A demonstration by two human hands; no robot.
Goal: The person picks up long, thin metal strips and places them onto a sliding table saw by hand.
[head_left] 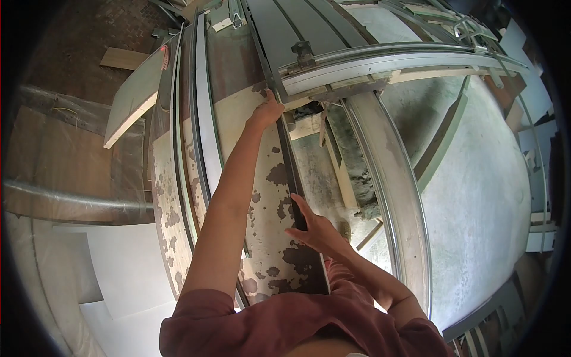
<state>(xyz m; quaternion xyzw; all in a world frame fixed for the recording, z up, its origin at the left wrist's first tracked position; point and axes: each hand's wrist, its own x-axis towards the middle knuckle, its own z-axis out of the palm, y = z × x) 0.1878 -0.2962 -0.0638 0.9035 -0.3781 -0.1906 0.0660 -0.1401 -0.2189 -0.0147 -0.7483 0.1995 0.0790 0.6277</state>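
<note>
A long, narrow dark strip (289,157) runs lengthwise along the right edge of a pale, stained panel (267,202) with peeling brown patches. My left hand (266,110) reaches far forward, its fingers curled at the strip's far part; the fingertips are partly hidden. Closer to my body, my right hand (318,227) grips the strip from the right, thumb and forefinger spread along it and the other fingers out of sight below. The strip's near end lies against my shirt.
A grey machine table (285,35) with grooves lies ahead, crossed by a metal fence rail (410,62). Metal rails (202,113) flank the panel on the left. A loose board (134,95) leans left. On the right are a long beam (386,160) and a large pale sheet (476,196).
</note>
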